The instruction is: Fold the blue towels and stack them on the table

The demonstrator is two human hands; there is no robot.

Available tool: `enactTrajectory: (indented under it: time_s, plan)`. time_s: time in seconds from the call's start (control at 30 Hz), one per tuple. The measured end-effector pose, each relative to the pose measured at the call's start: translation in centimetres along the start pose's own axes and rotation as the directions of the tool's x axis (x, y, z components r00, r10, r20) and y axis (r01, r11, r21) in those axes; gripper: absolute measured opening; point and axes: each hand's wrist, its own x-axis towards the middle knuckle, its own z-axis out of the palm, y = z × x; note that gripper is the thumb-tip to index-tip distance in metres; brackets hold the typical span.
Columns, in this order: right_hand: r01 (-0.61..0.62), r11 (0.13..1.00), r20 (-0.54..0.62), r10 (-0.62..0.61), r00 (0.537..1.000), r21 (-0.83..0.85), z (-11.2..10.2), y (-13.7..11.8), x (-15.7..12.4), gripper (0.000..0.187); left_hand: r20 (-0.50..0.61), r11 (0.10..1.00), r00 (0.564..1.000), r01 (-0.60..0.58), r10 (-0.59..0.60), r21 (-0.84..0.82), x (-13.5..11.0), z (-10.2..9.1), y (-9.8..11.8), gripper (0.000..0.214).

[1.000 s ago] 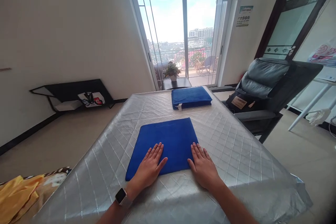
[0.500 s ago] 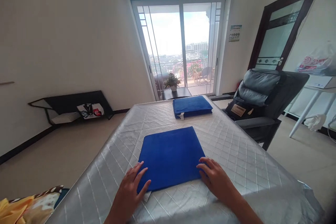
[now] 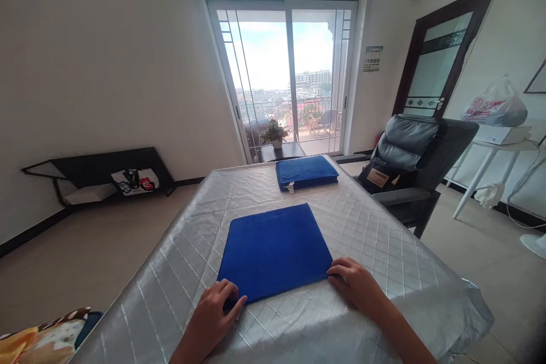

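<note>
A flat folded blue cloth (image 3: pixel 275 253) lies on the silver quilted cover of the table (image 3: pixel 273 333). At its near left corner, my left hand (image 3: pixel 215 310) has its fingers curled over the edge with the thumb alongside. My right hand (image 3: pixel 352 278) pinches the near right corner between thumb and fingers. The cloth's two far corners lie flat on the cover. Beyond it sits a thicker stack of folded blue cloth (image 3: pixel 307 172), with a white tag at its near left corner; neither hand touches it.
A black recliner (image 3: pixel 405 165) with a dark bag stands close to the table's right side. A potted plant (image 3: pixel 275 132) rests on a small dark table past the far edge. At the lower left lies a patterned blanket (image 3: pixel 45 335). A white side table (image 3: pixel 490 139) holds a plastic bag.
My left hand has slid back toward the near left corner and its fingers have curled in. The right hand's fingers have closed on the near right corner. The view has shifted slightly.
</note>
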Motion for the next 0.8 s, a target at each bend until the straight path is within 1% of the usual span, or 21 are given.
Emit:
enactTrajectory:
  time_s: [0.1,0.27,0.37,0.43,0.57,0.6,0.7,0.8]
  plan:
    - [0.012,1.0,0.018,-0.012,1.0,-0.018,-0.5,-0.4,0.2,0.032,0.011,1.0,1.0,0.008,-0.008,-0.001,0.0,-0.3,0.2,0.04]
    - [0.134,0.963,0.054,-0.125,0.991,-0.234,-1.4,-1.6,0.6,0.037,0.039,1.0,0.999,-0.005,0.005,-0.001,-0.3,-1.2,1.0,0.042]
    - [0.163,0.933,0.046,-0.157,0.987,-0.321,-2.0,-2.0,1.3,0.035,0.034,0.999,0.999,-0.032,0.031,0.027,-0.6,-1.3,1.1,0.047]
    - [0.174,0.92,0.03,-0.175,0.984,-0.351,-2.6,-2.2,1.8,0.034,0.025,0.996,0.998,-0.051,0.049,0.067,-0.8,-1.0,1.0,0.045]
    - [0.211,0.922,-0.024,-0.231,0.973,-0.325,-3.7,-2.9,2.8,0.033,-0.005,0.988,0.999,-0.052,0.054,0.143,-0.8,-0.5,0.3,0.017]
    - [0.222,0.924,-0.036,-0.245,0.969,-0.31,-3.9,-3.0,3.0,0.033,-0.015,0.987,0.999,-0.041,0.044,0.157,-0.8,-0.4,0.1,0.014]
    - [0.258,0.926,-0.043,-0.28,0.959,-0.274,-4.4,-3.4,3.1,0.03,-0.055,0.982,0.998,-0.015,0.025,0.188,-0.8,-0.5,-0.4,0.017]
    - [0.281,0.926,-0.04,-0.3,0.953,-0.251,-4.9,-3.2,2.6,0.029,-0.1,0.975,0.994,-0.027,0.05,0.221,-1.2,-0.9,-0.3,0.017]
